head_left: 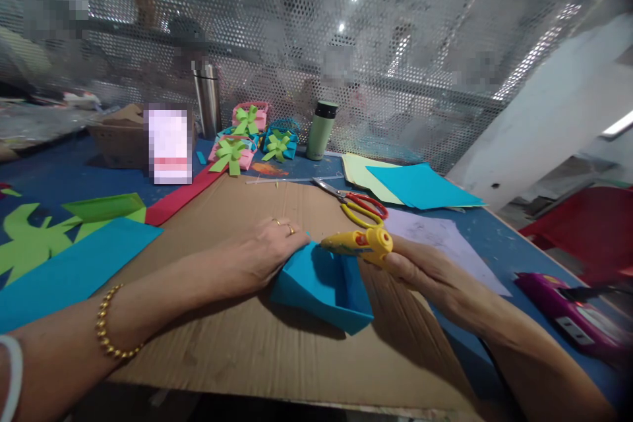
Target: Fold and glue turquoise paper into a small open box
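An open blue paper box (pixel 321 290) rests on a sheet of brown cardboard (pixel 222 349). My left hand (pixel 271 244) is closed on the box's far left corner, its fingertips partly hidden. In my right hand (pixel 410 264) is a yellow glue gun (pixel 363 244), with its nozzle pointing left at the box's far edge, close to my left fingers. Scissors (pixel 353 201) with red and yellow handles lie just beyond the glue gun.
Blue paper (pixel 79 270), green cutouts (pixel 30 234) and a red strip (pixel 185 194) lie left. Small decorated baskets (pixel 240 145), a steel flask (pixel 208 102) and a green bottle (pixel 321 132) stand behind. Right are paper sheets (pixel 425 186) and a purple power strip (pixel 568 313).
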A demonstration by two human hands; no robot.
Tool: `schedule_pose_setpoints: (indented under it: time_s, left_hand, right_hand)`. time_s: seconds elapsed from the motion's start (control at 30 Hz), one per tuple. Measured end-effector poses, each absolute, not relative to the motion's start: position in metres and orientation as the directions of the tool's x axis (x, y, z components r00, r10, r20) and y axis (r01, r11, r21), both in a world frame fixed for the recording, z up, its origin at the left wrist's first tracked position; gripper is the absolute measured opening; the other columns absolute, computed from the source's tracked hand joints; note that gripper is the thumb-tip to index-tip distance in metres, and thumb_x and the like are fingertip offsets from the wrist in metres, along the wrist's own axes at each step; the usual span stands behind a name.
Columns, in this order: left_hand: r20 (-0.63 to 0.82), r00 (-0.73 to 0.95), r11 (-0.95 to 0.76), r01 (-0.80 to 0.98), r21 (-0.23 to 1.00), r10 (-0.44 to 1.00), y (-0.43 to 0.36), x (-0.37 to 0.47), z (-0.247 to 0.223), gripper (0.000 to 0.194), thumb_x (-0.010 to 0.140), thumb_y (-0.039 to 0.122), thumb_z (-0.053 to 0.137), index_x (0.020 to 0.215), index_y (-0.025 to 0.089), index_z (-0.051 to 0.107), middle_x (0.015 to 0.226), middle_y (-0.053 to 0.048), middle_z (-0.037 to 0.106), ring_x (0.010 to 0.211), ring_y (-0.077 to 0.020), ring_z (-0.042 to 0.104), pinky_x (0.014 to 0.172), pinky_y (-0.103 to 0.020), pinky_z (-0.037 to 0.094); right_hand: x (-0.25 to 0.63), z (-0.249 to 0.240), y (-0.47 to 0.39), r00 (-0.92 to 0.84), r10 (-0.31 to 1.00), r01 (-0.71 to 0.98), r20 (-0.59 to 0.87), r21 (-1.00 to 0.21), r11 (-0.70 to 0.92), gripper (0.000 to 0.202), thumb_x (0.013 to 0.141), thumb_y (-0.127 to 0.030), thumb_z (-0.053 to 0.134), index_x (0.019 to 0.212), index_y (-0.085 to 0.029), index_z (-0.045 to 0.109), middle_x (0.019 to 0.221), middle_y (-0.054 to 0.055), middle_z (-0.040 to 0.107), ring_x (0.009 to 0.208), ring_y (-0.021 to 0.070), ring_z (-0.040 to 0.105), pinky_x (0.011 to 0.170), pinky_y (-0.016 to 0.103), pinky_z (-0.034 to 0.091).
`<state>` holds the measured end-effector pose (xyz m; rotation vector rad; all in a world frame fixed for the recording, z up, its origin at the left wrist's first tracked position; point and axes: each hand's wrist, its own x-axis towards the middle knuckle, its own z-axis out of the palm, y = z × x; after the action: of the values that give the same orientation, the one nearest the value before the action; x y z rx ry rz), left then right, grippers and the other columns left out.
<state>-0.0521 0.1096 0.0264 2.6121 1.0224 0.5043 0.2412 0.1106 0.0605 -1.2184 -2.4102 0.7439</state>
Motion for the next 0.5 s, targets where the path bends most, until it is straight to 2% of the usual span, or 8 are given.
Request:
schedule_pose_setpoints:
  time_s: [0.17,0.4,0.5]
  left_hand:
    - [0.192,0.687,-0.697,0.600,0.393,0.700,0.1094,-0.0516,0.0268,0.014,0.096,0.020,0.044,0.103,0.020,0.057,0.100,-0.006,0.057,0.089,-0.0197,0.052,0.080,-0.034,0.043]
    - [0.209,0.695,-0.712,0.589,0.383,0.688,0.1105,-0.0527,0.0243,0.015,0.097,0.022,0.044,0.105,0.020,0.056,0.102,-0.007,0.058,0.092,-0.0199,0.052,0.082,-0.034,0.044]
    - [0.201,0.697,-0.713,0.598,0.365,0.688,0.1104,-0.0520,0.0256,0.017,0.097,0.022,0.044,0.107,0.020,0.057,0.100,-0.007,0.059,0.091,-0.0206,0.053,0.082,-0.035,0.044]
  right_hand:
    - [0.2435,0.0594,0.1115,-0.573,0.817,0.634,0.069,-0.595,0.495,0.044,0.098,-0.052,0.041,0.124,-0.025,0.063,0.115,0.006,0.069,0.104,0.0277,0.062,0.092,0.041,0.050]
    - [0.2412,0.0579,0.1121,-0.559,0.827,0.667,0.058,-0.561,0.491,0.043,0.097,-0.052,0.042,0.117,-0.023,0.066,0.109,0.008,0.070,0.103,0.0278,0.062,0.093,0.040,0.049]
    - [0.2401,0.0582,0.1118,-0.552,0.831,0.660,0.068,-0.573,0.486,0.044,0.097,-0.052,0.041,0.121,-0.023,0.065,0.111,0.008,0.070,0.099,0.0268,0.062,0.090,0.040,0.050]
